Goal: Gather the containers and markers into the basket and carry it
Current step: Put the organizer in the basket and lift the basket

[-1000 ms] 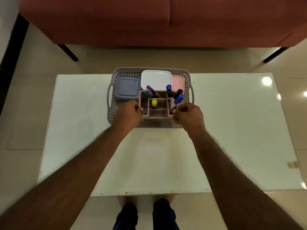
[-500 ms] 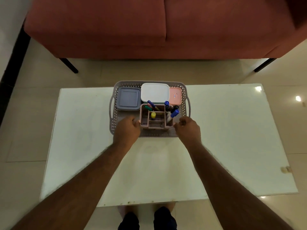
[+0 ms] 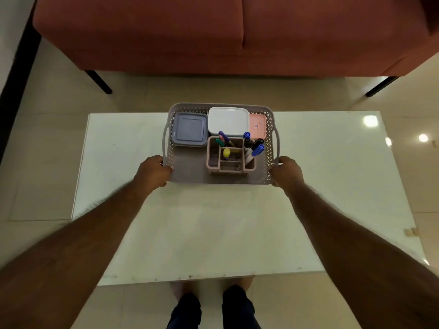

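Observation:
A grey perforated basket [image 3: 190, 173] sits at the far middle of the white table [image 3: 213, 229]. Inside it lie a blue-grey lidded container [image 3: 189, 129], a white lidded container [image 3: 228, 121] and a pink lidded container [image 3: 257, 125]. A pink divided holder [image 3: 231, 168] in the basket carries several markers [image 3: 257, 149] standing upright. My left hand [image 3: 152, 170] grips the basket's near left corner. My right hand [image 3: 286, 171] grips the near right corner.
A rust-red sofa [image 3: 213, 32] on black legs stands just beyond the table. Beige tiled floor surrounds the table. My feet [image 3: 211, 307] are at the table's near edge. A small tan piece [image 3: 412, 232] sticks at the right edge.
Both hands let go of the pink marker holder, now resting in the basket, and moved outward to the basket's near corners. The view has tilted.

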